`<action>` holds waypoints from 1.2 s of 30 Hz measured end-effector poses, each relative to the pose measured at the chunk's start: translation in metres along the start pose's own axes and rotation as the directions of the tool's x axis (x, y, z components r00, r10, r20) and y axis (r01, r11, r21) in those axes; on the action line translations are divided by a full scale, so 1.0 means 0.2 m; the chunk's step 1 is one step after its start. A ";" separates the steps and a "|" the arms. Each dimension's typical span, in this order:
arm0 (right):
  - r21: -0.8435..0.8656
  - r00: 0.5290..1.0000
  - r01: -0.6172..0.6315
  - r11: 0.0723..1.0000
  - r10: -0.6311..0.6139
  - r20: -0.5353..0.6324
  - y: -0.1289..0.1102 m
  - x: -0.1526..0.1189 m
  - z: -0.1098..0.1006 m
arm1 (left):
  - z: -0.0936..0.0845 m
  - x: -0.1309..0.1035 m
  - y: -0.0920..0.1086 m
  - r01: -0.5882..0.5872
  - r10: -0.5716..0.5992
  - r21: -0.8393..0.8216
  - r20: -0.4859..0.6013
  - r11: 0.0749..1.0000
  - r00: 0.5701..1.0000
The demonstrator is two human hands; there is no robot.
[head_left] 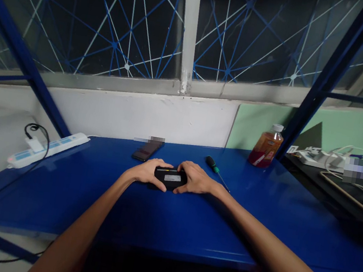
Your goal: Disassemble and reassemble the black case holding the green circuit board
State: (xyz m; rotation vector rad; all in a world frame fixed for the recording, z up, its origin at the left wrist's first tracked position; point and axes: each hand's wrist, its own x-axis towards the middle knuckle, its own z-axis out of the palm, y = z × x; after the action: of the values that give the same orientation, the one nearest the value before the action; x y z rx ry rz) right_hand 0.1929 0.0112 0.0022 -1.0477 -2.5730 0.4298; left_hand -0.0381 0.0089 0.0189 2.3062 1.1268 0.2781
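Observation:
A small black box-shaped device [160, 175] with a pale label on its upper face is held between both hands, low over the middle of the blue table [167, 225]. My left hand [148, 171] grips its left end, thumb along the near edge and fingers at the far side. On the right end, my right hand [194, 178] is closed in the same way. Whether the device touches the table I cannot tell. A screwdriver [213, 164] with a black and green handle lies just beyond my right hand. Beyond my left hand lies a dark phone [149, 148].
A white power strip [62, 147] with a black cable [17, 174] sits at the table's left. A bottle of reddish drink [267, 147] stands at the back right by a blue post [314, 102]. Further right, white cables [335, 167] lie on a dark surface.

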 end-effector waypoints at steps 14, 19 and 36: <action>0.006 0.999 -0.006 1.000 0.006 -0.036 0.02 0.02 0.03 | -0.01 -0.01 0.04 0.003 -0.003 0.011 0.014 1.000 1.000; 0.008 0.998 0.008 1.000 -0.008 -0.055 0.03 0.02 0.03 | -0.01 0.00 0.02 -0.002 0.002 0.030 0.008 1.000 1.000; -0.019 0.996 -0.009 1.000 0.007 -0.091 0.03 0.03 0.03 | 0.00 0.00 -0.04 -0.013 0.013 0.040 -0.001 0.999 1.000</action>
State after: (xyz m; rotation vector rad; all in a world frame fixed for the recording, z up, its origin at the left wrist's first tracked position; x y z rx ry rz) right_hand 0.1898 0.0190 -0.0044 -1.0592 -2.4983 0.3519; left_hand -0.0423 0.0125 0.0144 2.3495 1.1283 0.2638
